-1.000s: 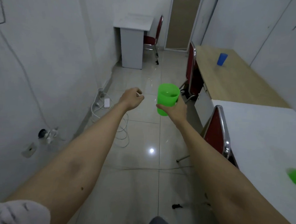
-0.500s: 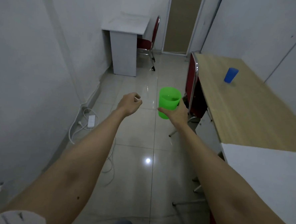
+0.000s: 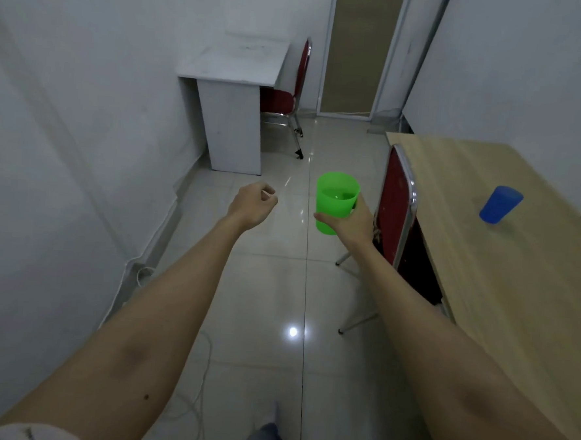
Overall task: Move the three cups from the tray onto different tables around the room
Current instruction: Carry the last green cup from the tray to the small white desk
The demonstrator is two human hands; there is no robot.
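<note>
My right hand [image 3: 350, 223] grips a bright green cup [image 3: 335, 202] upright, out in front of me over the tiled floor. My left hand [image 3: 252, 205] is curled into a loose fist with nothing in it, level with the cup and to its left. A blue cup [image 3: 499, 203] stands upside down on the wooden table [image 3: 517, 274] at the right. A small white desk [image 3: 237, 65] stands against the left wall further ahead. No tray is in view.
A red chair [image 3: 397, 206] with a chrome frame is tucked at the wooden table's near side, just right of the green cup. Another red chair [image 3: 286, 97] stands beside the white desk. A door [image 3: 357, 47] closes the far end. White cables [image 3: 197, 384] trail along the floor at the left wall.
I have walked forward down the room: the white desk and wooden table are nearer, and the white table with another green cup has dropped out of view. My right hand still holds the green cup.
</note>
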